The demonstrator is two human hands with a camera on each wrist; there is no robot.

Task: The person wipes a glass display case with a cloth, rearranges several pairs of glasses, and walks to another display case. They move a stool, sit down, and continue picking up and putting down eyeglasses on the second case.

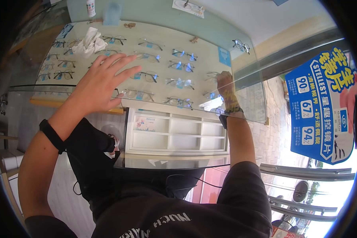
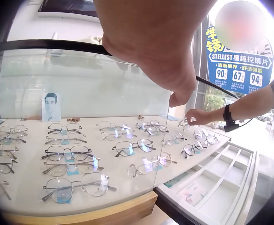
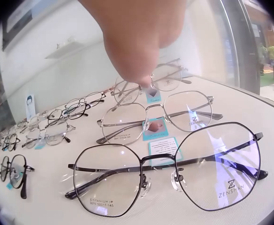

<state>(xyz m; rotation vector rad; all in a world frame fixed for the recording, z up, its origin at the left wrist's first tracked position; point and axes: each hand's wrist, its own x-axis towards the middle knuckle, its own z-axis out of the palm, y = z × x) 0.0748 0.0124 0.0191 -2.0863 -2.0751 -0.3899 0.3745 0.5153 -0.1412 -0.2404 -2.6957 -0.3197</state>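
Note:
My left hand (image 1: 104, 85) is spread with fingers extended over the glass top of a display case, above rows of eyeglasses. In the left wrist view, the hand (image 2: 151, 51) crosses the upper glass edge. My right hand (image 1: 226, 85) reaches inside at the right end of the case. Its fingertips pinch the bridge of thin-framed eyeglasses (image 3: 170, 83), lenses to either side; the fingers' far side is hidden. Nearer in that view stand silver-framed eyeglasses (image 3: 179, 105) and black-framed eyeglasses (image 3: 141, 161), with small blue-edged cards between them.
More eyeglasses (image 1: 63, 74) line the white shelf to the left. A crumpled white cloth (image 1: 90, 41) and a single pair of eyeglasses (image 1: 241, 46) appear near the case's far side. Below is a white compartmented drawer (image 1: 168, 137); a blue sign (image 1: 301, 99) hangs at right.

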